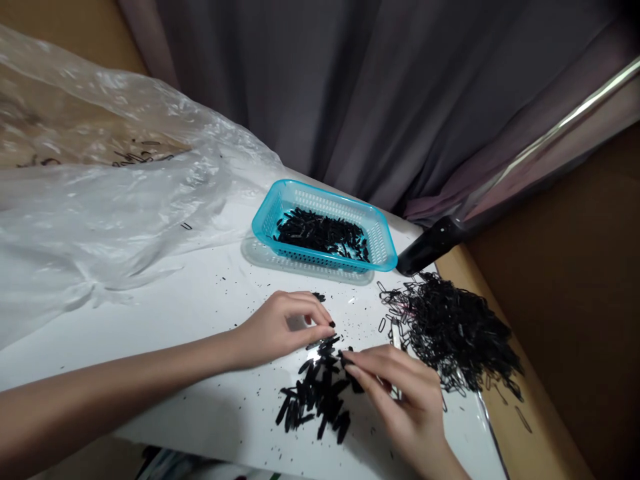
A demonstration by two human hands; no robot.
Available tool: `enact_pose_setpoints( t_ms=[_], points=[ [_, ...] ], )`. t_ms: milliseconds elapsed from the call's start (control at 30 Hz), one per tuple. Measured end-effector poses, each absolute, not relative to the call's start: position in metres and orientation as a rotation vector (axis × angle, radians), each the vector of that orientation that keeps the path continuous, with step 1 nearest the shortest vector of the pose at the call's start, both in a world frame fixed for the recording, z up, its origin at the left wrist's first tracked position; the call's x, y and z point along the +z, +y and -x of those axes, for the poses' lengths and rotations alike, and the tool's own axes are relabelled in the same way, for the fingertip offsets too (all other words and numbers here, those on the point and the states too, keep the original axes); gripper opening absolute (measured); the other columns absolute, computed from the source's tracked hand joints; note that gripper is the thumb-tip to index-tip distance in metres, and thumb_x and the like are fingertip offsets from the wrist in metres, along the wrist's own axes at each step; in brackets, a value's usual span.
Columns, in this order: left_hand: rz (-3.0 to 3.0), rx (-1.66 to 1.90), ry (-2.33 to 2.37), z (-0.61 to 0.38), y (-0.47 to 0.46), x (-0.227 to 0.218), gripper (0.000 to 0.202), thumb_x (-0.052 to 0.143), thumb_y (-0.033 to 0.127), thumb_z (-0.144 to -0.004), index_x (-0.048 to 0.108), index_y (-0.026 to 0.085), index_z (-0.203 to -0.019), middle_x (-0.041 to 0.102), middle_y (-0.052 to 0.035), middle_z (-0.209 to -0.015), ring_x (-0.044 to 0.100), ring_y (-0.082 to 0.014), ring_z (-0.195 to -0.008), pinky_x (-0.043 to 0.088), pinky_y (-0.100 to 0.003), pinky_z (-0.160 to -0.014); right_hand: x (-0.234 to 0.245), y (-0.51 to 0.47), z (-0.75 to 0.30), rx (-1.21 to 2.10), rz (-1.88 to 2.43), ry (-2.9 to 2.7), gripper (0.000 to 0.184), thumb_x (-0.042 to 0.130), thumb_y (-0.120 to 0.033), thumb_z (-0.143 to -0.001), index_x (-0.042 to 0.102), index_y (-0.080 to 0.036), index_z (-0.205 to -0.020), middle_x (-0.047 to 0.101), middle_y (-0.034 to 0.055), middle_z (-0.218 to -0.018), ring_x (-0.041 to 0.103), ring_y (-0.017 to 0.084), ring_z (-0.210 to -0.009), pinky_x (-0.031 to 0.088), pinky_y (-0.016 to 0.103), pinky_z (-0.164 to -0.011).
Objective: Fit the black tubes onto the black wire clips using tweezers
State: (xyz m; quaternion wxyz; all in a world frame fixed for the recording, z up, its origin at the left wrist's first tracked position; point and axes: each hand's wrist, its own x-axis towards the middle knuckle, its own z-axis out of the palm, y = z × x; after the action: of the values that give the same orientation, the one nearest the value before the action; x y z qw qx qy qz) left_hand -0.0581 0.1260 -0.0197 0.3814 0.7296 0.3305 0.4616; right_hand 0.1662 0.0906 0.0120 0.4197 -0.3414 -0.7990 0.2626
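Note:
My left hand (287, 325) is closed in a pinch, with a small black piece (333, 325) between thumb and forefinger. Just to its right, my right hand (400, 387) pinches a short black strip (344, 357) at its fingertips. Below and between both hands lies a loose heap of short black strips (320, 393) on the white tabletop (210, 413). Beyond the hands, a blue perforated basket (267, 230) holds many similar black pieces (320, 230). A narrow pale strip (397, 333) shows behind my right hand; its lower part is hidden.
A large pile of thin black loops (460, 327) spreads along the right side. Behind it lies a dark cylindrical object (430, 247). Clear plastic sheeting (125, 207) covers the left side. A grey curtain (350, 87) hangs at the back. Black specks dot the table.

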Motion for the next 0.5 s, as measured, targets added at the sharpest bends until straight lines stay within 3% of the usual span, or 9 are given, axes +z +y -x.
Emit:
enact_pose_setpoints(
  t_ms=[167,333,500],
  points=[
    [-1.957,1.221,0.778,0.057,0.124,-0.021,0.016,0.069,0.012,-0.086,0.067,0.017,-0.07,0.078,-0.0076,-0.1,0.07,-0.0188,-0.092,0.053,-0.034,-0.086,0.014,0.098,-0.175,0.569,0.977,-2.028,0.022,0.064,-0.012,-0.093,0.075,-0.024,-0.107,0.076,0.0042,-0.087,0.071,0.017,-0.074,0.058,0.027,-0.063],
    [-1.991,1.265,0.738,0.057,0.124,-0.021,0.016,0.067,0.009,-0.086,0.067,0.017,-0.071,0.078,-0.0066,-0.091,0.07,-0.0167,-0.08,0.055,-0.03,-0.076,0.012,0.101,-0.177,0.576,1.047,-2.068,0.017,0.061,-0.016,-0.095,0.074,-0.021,-0.105,0.074,0.005,-0.088,0.071,0.018,-0.077,0.058,0.029,-0.066],
    [-2.053,1.339,0.649,0.057,0.127,-0.023,0.005,0.075,0.017,-0.086,0.076,0.018,-0.081,0.081,-0.0089,-0.089,0.073,-0.02,-0.079,0.059,-0.035,-0.077,0.01,0.101,-0.176,0.601,1.044,-2.128,0.02,0.059,-0.018,-0.096,0.074,-0.022,-0.109,0.074,0.0052,-0.088,0.071,0.018,-0.077,0.058,0.03,-0.066]
  ],
)
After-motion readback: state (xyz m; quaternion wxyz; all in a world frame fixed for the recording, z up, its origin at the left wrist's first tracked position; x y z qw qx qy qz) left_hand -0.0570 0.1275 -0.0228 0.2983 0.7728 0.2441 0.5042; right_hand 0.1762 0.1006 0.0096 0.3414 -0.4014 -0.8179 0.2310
